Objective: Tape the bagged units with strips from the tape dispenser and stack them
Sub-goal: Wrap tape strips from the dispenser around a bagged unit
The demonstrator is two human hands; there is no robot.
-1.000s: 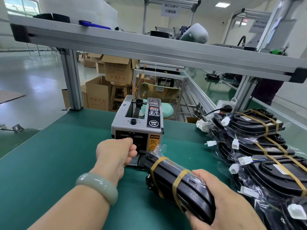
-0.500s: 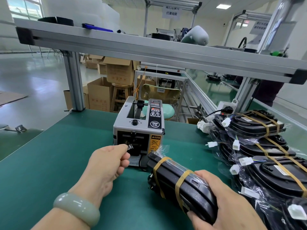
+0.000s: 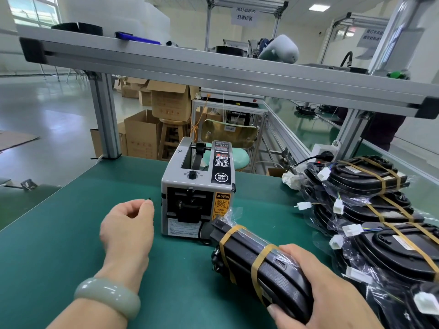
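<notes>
Pebbled, bagged unit [image 3: 280,274]; tiny tape scrap [image 3: 149,199]

The worktop [image 3: 59,233] is a matt green mat. The bagged unit [image 3: 245,248] in my right hand [image 3: 327,288] is black pebbled plastic under glossy, crinkled clear film, banded with dull tan tape [image 3: 262,255]. The tape dispenser [image 3: 171,186] has a smooth grey casing. My bracelet [image 3: 107,295] looks like polished pale stone.
</notes>
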